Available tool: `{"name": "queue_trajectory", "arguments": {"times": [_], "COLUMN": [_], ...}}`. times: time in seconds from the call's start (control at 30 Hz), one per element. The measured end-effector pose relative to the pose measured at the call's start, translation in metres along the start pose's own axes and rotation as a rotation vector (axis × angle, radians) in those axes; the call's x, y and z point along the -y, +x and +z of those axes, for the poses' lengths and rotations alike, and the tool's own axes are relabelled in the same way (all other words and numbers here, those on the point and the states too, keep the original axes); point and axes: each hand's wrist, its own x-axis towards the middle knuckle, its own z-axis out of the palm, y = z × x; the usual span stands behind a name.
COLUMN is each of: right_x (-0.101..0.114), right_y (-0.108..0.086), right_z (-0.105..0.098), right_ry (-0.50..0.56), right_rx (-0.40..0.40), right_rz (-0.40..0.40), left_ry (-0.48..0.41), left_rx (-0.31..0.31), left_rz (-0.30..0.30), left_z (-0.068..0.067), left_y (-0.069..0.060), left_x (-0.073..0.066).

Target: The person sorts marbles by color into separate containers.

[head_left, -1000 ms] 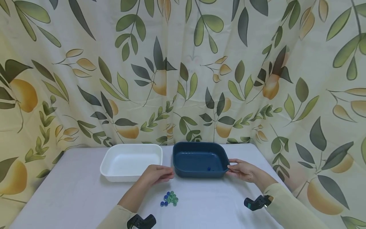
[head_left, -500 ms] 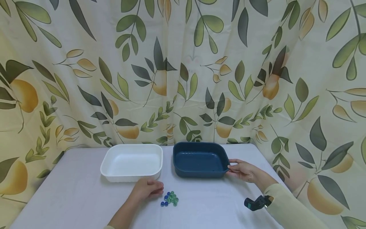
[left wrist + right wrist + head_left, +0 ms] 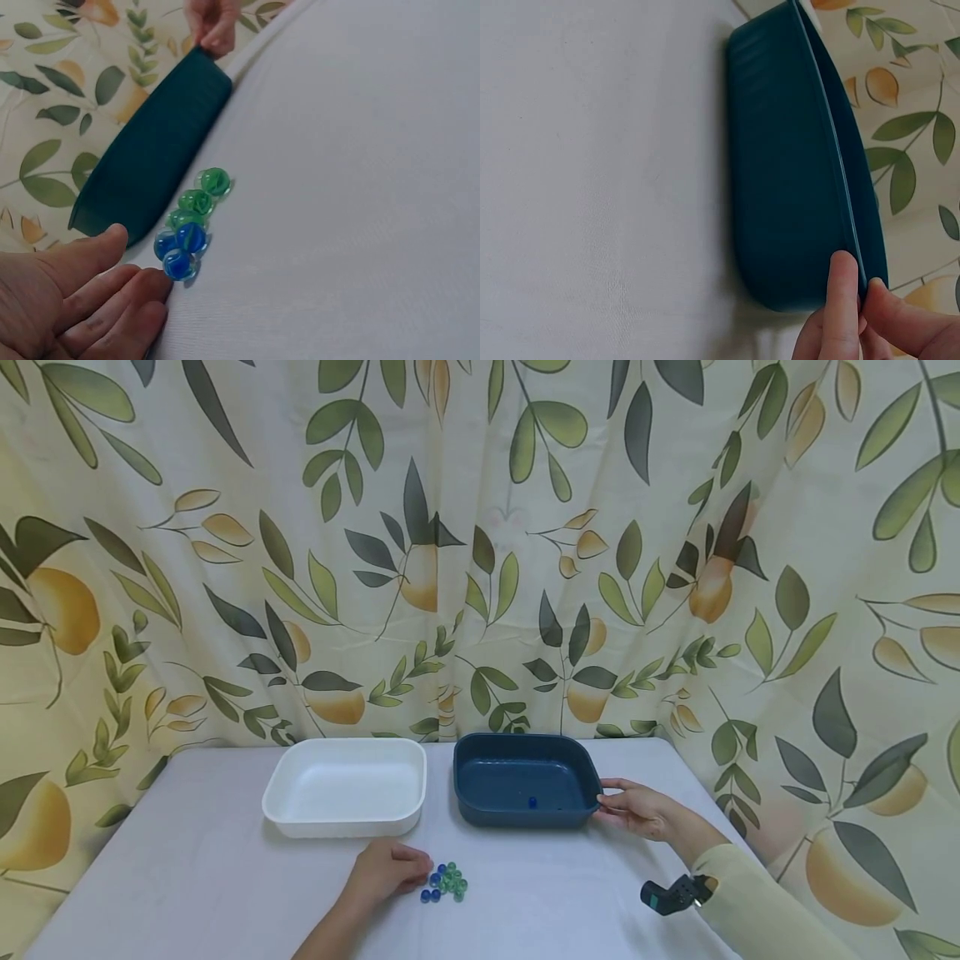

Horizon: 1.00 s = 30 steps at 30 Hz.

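On the table, green marbles and blue marbles lie in a loose cluster. My left hand is at the cluster's left edge, and the left wrist view shows the thumb and fingers apart, with nothing between them, beside a blue marble. My right hand pinches the right rim of the dark blue tray; in the right wrist view, thumb and fingers lie on either side of that rim. A blue marble is inside the tray.
A white tray stands left of the dark blue one, behind my left hand. Both stand near the far edge of the white-covered table, with a patterned curtain behind.
My left hand has moved from between the trays toward me, down to the marbles. The blue marble in the dark tray shows further left than a second ago. My right hand has stayed at the rim.
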Motion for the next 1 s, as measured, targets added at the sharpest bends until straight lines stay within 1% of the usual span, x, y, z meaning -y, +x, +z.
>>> {"name": "queue_trajectory", "arguments": {"times": [0.17,0.27,0.37,0.53,0.7,0.93,1.0], "right_x": [-0.0013,-0.0021,-0.0020,-0.0012,-0.0009,-0.0009,-0.0010], "right_y": [0.0002,0.0002,-0.0003,-0.0014,-0.0007,-0.0001,-0.0006], "right_z": [0.0000,0.0000,0.0002,0.0005,0.0004,0.0004,0.0003], "right_ry": [0.001,0.000,0.000,-0.001,0.002,0.007,0.009], "right_rx": [-0.005,-0.004,-0.005,-0.006,-0.002,-0.012,-0.002], "right_rz": [-0.004,-0.004,-0.004,-0.003,0.003,0.003,0.001], "left_ry": [0.108,0.144,0.149,0.128,0.118,0.131,0.132], "left_rx": [-0.049,-0.063,-0.062,-0.053,-0.057,-0.061,-0.062], "left_rz": [0.049,0.071,0.072,0.069,0.088,0.079,0.077], "left_z": [0.0020,0.0036,0.0049,0.0058,0.0066,0.0093,0.0096], "left_y": [-0.0040,-0.0045,-0.0054,-0.0078,-0.0097,-0.0095,-0.0100], "left_x": [-0.0001,0.0003,0.0000,-0.0012,-0.0018,-0.0034,-0.0043]}}
